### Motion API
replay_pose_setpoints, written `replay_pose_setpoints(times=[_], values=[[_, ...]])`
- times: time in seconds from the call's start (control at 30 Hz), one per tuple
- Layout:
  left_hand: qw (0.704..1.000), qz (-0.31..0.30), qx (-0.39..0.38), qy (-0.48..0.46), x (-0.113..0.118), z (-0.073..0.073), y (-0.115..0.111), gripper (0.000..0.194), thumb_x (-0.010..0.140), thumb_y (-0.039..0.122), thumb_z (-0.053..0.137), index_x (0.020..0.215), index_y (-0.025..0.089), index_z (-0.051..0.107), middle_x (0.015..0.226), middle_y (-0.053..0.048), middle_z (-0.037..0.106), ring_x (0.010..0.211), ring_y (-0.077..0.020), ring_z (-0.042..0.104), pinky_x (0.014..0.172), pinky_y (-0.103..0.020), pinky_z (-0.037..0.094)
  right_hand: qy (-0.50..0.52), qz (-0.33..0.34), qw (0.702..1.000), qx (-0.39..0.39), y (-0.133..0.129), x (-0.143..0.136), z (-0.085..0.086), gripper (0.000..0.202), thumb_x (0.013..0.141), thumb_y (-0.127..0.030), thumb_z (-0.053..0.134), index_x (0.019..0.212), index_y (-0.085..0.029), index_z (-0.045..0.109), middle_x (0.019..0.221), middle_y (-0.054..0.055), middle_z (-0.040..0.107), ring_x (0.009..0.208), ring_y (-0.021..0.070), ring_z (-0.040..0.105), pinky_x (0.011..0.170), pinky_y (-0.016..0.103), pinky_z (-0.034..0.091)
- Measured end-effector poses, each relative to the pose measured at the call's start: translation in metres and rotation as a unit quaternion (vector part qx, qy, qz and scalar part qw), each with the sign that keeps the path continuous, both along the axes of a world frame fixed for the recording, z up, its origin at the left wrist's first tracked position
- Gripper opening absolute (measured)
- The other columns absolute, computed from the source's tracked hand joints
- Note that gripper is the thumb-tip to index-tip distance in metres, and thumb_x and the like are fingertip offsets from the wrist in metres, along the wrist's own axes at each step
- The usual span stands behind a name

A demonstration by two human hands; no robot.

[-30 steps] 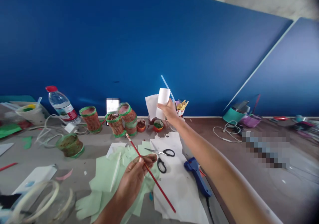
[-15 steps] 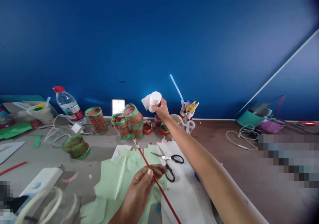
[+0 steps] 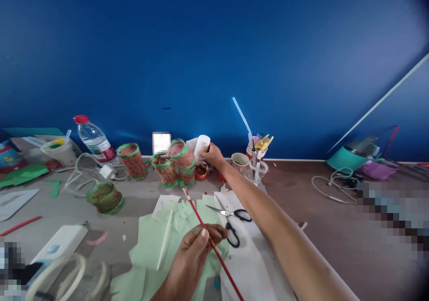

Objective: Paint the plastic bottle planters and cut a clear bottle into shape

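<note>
Pinched in my left hand (image 3: 197, 247) is a slim red paintbrush (image 3: 223, 265), its green-stained tip pointing up and away. The hand is over pale green paper sheets (image 3: 150, 238), beside black-handled scissors (image 3: 231, 214). My right hand (image 3: 214, 155) reaches to the back of the table, its fingers closed on a white cylinder (image 3: 202, 146) with a smooth round top. Its lower part is near a small cup of brown paint (image 3: 201, 171). Left of it, green-rimmed, brown-painted pots (image 3: 165, 172) stand close together. A paper cup (image 3: 240, 159) is to the right of my right wrist.
A water bottle (image 3: 95, 140) leans at back left by a white charger cable. A low green-brown pot (image 3: 104, 198) is nearer. Cups with a straw and wooden forks (image 3: 264, 144) stand right of centre. A teal container (image 3: 345, 160) and cable lie far right. The blue wall (image 3: 214, 60) closes off the back.
My right hand has lowered the white cylinder toward the table, beside the pots. My left hand keeps the paintbrush in about the same place. The view has shifted slightly.
</note>
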State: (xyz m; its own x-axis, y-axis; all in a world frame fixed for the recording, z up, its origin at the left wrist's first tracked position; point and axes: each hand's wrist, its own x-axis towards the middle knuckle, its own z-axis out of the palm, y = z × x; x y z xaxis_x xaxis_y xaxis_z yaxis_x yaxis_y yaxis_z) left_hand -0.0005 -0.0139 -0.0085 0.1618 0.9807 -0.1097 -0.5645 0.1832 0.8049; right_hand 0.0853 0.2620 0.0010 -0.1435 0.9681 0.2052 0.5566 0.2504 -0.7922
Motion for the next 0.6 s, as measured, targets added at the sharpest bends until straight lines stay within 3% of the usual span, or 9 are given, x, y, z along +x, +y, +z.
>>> replay_pose_setpoints(times=[0.2,0.47,0.6], values=[[1.0,-0.002,-0.007,-0.003,0.0,-0.001,0.0,0.026,0.077,0.042,0.068,0.07,0.017,0.072,0.087,-0.01,0.07,0.093,-0.0257,0.061,0.092,-0.038,0.044,-0.073,0.005,0.997,-0.019,0.002,-0.006,0.006,0.044,0.069,-0.024,0.064,0.111,-0.014,0.055,0.11,0.017,0.067,0.102,0.034,0.062,0.084,0.039,0.048],[1.0,0.004,0.0,-0.001,-0.001,0.0,0.001,0.028,0.077,0.043,0.067,0.07,0.017,0.072,0.085,-0.01,0.07,0.093,-0.0257,0.062,0.091,-0.037,0.045,-0.112,0.012,0.993,-0.039,0.005,0.001,0.013,0.069,0.068,-0.026,0.066,0.131,-0.009,0.042,0.122,0.021,0.061,0.114,0.0337,0.058,0.092,0.041,0.044],[1.0,0.009,-0.007,-0.007,-0.002,0.001,0.002,0.027,0.076,0.042,0.069,0.07,0.016,0.072,0.086,-0.01,0.07,0.093,-0.025,0.062,0.091,-0.037,0.045,-0.112,0.007,0.993,-0.038,0.001,0.007,0.02,0.071,0.072,-0.028,0.066,0.134,-0.008,0.04,0.13,0.023,0.056,0.119,0.0345,0.054,0.096,0.043,0.042]])
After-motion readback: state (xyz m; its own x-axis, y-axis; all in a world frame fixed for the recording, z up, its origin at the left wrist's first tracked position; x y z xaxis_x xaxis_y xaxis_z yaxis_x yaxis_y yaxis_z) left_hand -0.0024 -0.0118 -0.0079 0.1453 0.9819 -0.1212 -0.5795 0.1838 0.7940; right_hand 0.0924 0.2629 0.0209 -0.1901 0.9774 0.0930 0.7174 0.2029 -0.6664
